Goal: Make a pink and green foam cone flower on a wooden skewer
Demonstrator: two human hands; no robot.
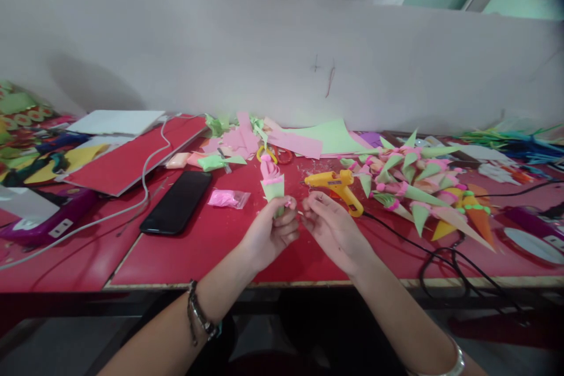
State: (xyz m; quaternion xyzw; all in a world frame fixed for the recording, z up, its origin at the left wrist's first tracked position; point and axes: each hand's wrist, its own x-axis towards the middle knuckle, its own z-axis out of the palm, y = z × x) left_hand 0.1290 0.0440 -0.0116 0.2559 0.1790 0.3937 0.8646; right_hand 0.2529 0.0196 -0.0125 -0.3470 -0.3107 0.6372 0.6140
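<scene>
My left hand (272,230) is closed round a pale green paper cone (274,189) topped with pink foam, held upright above the red table (211,247). Close beside it on the right, my right hand (326,220) has its fingertips pinched together near a small pink bit at the cone's base; what it pinches is too small to name. A yellow glue gun (337,185) lies on the table just behind my right hand, its black cord (440,258) trailing right.
A heap of finished green, pink and orange cones (418,185) lies at the right. A black phone (178,202), a small bag of pink bits (228,198), a white cable (147,179), scissors (273,154) and paper sheets (308,140) lie behind. A wall stands beyond.
</scene>
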